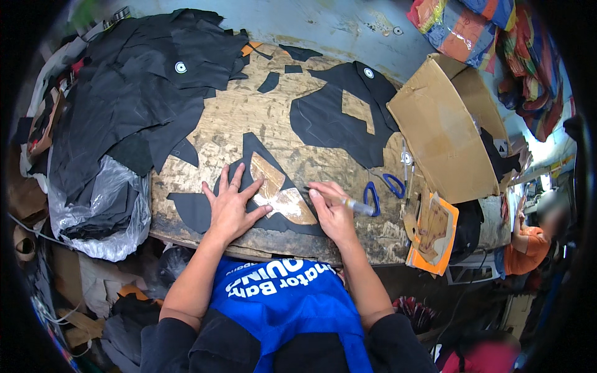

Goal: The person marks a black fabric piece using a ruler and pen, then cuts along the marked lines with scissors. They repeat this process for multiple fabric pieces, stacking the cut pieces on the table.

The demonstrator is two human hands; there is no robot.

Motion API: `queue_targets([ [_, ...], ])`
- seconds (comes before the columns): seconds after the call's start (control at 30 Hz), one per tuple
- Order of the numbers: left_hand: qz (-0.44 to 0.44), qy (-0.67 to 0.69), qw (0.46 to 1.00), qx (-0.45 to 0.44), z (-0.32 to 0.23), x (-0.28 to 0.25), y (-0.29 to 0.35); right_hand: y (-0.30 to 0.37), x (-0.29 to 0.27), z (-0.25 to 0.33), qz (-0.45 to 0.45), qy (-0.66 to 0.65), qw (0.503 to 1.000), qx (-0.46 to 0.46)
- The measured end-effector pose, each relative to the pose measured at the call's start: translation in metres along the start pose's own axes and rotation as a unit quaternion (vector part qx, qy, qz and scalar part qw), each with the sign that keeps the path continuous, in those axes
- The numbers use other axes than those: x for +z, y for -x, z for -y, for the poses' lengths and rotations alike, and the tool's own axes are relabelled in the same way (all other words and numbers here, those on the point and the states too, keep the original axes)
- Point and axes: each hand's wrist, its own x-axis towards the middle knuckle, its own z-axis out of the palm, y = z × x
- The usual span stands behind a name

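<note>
My left hand (232, 206) lies flat with its fingers spread, its fingertips pressing on a brown, tape-covered pattern piece (295, 207). This curved template rests on a piece of black sheet material (252, 144), which looks like leather or fabric. Just right of the template, my right hand (333, 210) is closed round a pen (359, 207), its tip pointing left near the template's edge. Blue-handled scissors (372, 194) lie on the table to the right of that hand, the blades hard to make out.
Large black sheets (143, 81) are heaped at the left of the worn wooden table (230, 112), above a clear plastic bag (112, 217). A cut black sheet (323, 121) lies farther back. At right are a cardboard box (441, 137) and orange-backed patterns (435, 230). A person in orange (525, 252) is beyond.
</note>
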Motion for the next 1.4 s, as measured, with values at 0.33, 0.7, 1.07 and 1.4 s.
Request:
queue_targets([
  [0.33,-0.005,0.008,1.000,0.006,0.002,0.003,0.001,-0.071,0.072,-0.017,0.053,-0.206,0.971,0.110],
  [0.7,-0.019,0.010,1.000,0.006,0.002,0.004,0.000,-0.088,0.079,0.005,0.073,0.002,0.996,-0.043],
  [1.07,-0.007,0.017,1.000,0.002,0.001,0.002,0.000,0.008,0.012,0.025,0.136,-0.078,0.981,0.115],
  [1.4,-0.002,0.014,1.000,0.000,0.000,0.002,-0.001,0.013,0.014,0.026,0.117,-0.025,0.993,0.008],
])
